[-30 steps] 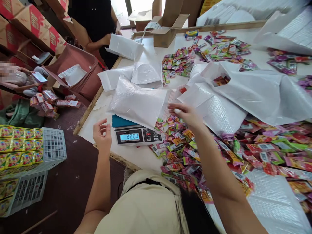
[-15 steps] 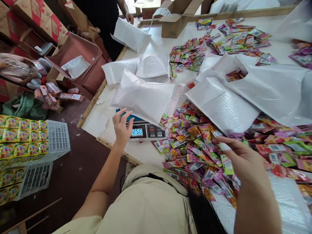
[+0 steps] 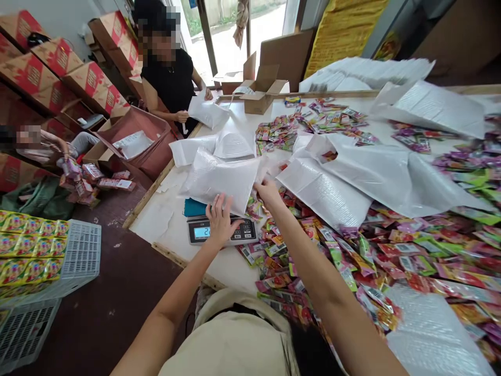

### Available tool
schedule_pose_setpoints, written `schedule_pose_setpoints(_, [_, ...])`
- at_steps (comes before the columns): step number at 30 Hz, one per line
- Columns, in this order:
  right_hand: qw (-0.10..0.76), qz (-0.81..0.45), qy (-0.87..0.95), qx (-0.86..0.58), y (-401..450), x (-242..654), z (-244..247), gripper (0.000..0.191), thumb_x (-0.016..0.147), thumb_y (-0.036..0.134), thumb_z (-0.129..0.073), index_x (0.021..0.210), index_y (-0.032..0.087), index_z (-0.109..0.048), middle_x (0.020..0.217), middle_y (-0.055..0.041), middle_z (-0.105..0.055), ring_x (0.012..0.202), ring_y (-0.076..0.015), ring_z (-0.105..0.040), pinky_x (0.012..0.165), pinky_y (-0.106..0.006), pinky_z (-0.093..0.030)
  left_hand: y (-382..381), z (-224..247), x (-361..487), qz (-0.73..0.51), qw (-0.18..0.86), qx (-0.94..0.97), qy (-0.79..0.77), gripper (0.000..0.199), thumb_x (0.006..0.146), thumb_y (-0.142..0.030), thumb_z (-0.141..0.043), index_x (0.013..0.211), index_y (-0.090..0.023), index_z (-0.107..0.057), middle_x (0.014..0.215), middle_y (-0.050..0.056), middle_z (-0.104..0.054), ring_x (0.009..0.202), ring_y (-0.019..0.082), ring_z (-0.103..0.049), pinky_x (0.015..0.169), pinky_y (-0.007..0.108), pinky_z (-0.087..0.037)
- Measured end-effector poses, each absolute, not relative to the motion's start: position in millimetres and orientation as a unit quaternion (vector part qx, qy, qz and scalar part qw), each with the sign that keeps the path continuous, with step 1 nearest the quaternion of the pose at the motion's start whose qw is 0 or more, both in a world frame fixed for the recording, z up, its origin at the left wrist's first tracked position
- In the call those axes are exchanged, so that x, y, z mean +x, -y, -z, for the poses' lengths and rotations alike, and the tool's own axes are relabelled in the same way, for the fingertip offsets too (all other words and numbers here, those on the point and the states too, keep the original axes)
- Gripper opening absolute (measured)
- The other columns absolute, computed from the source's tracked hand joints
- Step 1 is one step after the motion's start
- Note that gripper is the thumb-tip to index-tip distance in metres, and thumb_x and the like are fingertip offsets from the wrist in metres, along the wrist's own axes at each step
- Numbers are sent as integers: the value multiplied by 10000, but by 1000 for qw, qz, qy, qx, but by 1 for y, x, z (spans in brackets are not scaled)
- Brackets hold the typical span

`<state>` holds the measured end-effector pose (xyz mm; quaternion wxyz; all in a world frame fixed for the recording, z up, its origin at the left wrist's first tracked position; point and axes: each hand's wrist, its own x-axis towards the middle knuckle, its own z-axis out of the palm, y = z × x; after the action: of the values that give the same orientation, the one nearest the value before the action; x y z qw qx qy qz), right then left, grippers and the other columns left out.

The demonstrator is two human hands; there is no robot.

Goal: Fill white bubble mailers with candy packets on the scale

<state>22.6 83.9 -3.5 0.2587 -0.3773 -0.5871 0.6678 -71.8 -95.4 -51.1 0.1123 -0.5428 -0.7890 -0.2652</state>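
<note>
A filled white bubble mailer (image 3: 221,177) lies on a digital scale (image 3: 246,230) with a blue-green platform. My left hand (image 3: 221,216) rests with spread fingers at the mailer's near edge, over the scale's front panel, and covers part of the lit display. At the mailer's right end, my right hand (image 3: 268,192) has its fingers closed on the edge; the fingertips are partly hidden. Small colourful candy packets (image 3: 282,250) are heaped right of the scale. Another white bubble mailer (image 3: 326,193) lies on the heap, close to my right hand.
A co-worker (image 3: 168,86) across the table holds a white mailer (image 3: 207,110). An open cardboard box (image 3: 258,99) stands at the far edge. On the floor to the left are a reddish bin (image 3: 144,138), crates of yellow packs (image 3: 84,250) and another seated person (image 3: 49,143).
My right hand has moved left from the candy heap to the mailer's end. My left hand has shifted right onto the mailer's near edge. The view has tilted up.
</note>
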Motion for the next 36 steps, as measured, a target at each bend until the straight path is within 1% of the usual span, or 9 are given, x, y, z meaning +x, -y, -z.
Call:
schedule_pose_setpoints(4, [282, -685, 586, -329, -90, -21, -57, 169, 811, 318, -647, 802, 218, -510, 548, 51, -492, 481, -89, -449, 457, -229, -392, 88, 25, -95, 364, 173, -470, 786, 1004, 754, -685, -758, 1512, -125, -412, 1537, 322, -433, 1494, 454, -361, 1229, 639, -175])
schedule_pose_setpoints(8, [276, -710, 603, -236, -94, -77, -113, 161, 761, 261, -671, 813, 215, -526, 571, 41, -514, 519, -113, -503, 474, -235, -400, 88, -9, -138, 465, 242, -393, 756, 1114, 737, -650, -802, 1576, -154, -263, 1566, 295, -386, 1497, 430, -363, 1239, 610, -221])
schedule_pose_setpoints(12, [304, -725, 602, -141, -90, -119, -144, 177, 759, 206, -645, 908, 200, -549, 729, 29, -608, 675, -115, -584, 678, -273, -525, 93, -28, -179, 515, 240, -362, 739, 1104, 729, -599, -840, 1577, -205, -254, 1532, 242, -439, 1434, 386, -466, 1220, 566, -320])
schedule_pose_setpoints(15, [298, -742, 590, -110, -83, -137, -150, 214, 781, 194, -609, 988, 206, -557, 815, 27, -642, 746, -120, -604, 784, -314, -544, 92, -35, -198, 537, 223, -370, 725, 1092, 748, -592, -830, 1574, -160, -261, 1505, 238, -461, 1399, 362, -502, 1200, 530, -362])
schedule_pose_setpoints(21, [297, -754, 586, 6, -74, -174, -150, 248, 816, 191, -644, 1043, 215, -547, 786, 64, -608, 710, -102, -562, 677, -233, -516, 73, -65, -243, 626, 178, -338, 680, 870, 804, -329, -816, 1505, -148, -334, 1432, 176, -533, 1245, 231, -604, 1066, 375, -488])
schedule_pose_setpoints(26, [242, -721, 639, 116, -64, -226, -172, 283, 782, -19, -572, 974, 185, -529, 734, 105, -562, 675, -65, -511, 579, -158, -434, 70, -101, -306, 592, 171, -285, 735, 439, 775, -156, -807, 1119, -99, -540, 1153, 75, -644, 1020, 151, -584, 1001, 323, -483])
schedule_pose_setpoints(31, [239, -675, 691, 97, -63, -271, -183, 272, 774, -78, -498, 861, 180, -499, 676, 120, -511, 668, -59, -499, 570, -136, -408, 65, -96, -343, 539, 342, -213, 740, 464, 829, -328, -805, 1029, -170, -416, 1127, 49, -572, 1021, 150, -540, 999, 316, -463])
schedule_pose_setpoints(33, [226, -642, 732, 21, -71, -272, -171, 265, 780, -88, -490, 824, 174, -485, 640, 124, -487, 645, -52, -491, 589, -133, -403, 57, -76, -347, 474, 318, -183, 800, 432, 855, -362, -772, 1024, -176, -421, 1140, 87, -576, 1077, 195, -554, 1023, 350, -460])
schedule_pose_setpoints(36, [198, -610, 765, -63, -98, -240, -137, 273, 779, -101, -502, 852, 162, -506, 591, 128, -506, 590, -56, -495, 627, -159, -415, 44, -35, -348, 378, 193, -158, 891, 393, 819, -328, -777, 1017, -169, -478, 1190, 161, -587, 1220, 303, -543, 1107, 455, -425])
